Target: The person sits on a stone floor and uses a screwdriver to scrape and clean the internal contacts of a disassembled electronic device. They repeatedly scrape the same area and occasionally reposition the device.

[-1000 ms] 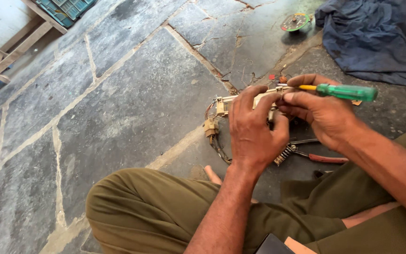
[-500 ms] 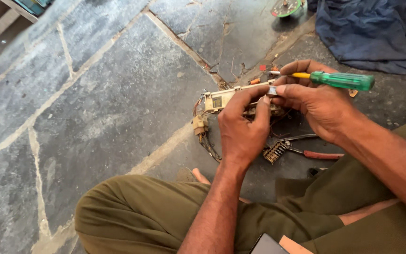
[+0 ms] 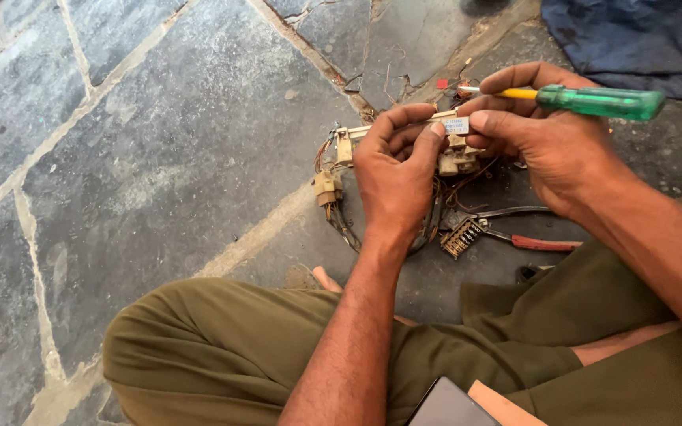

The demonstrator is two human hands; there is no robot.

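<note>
From nine o'clock through to the centre, the stone floor [image 3: 144, 150] runs wide and bare, grey slabs split by pale mortar lines, giving plenty of open room on that side. At six o'clock the person's folded leg in olive trousers [image 3: 222, 355] closes off the lower edge. Just right of centre, the left hand [image 3: 395, 177] is curled around a cream-coloured electrical part [image 3: 451, 154], fingers wrapped over its top and thumb pressing near a small pale label; a beige connector [image 3: 327, 185] hangs from wires at the part's nine o'clock, and a loop of dark wiring trails beneath the wrist. Touching the part at its three o'clock, the right hand [image 3: 546, 138] pinches it with the thumb while its fingers close on a screwdriver [image 3: 593, 101] with a green handle and yellow collar, the handle pointing toward three o'clock. Below the hands, at five o'clock from the part, red-handled pliers [image 3: 515, 237] lie on the floor beside a small ribbed switch block [image 3: 461, 238]. At one o'clock a dark blue cloth [image 3: 633, 39] crowds the upper right edge, leaving little free floor there.
</note>
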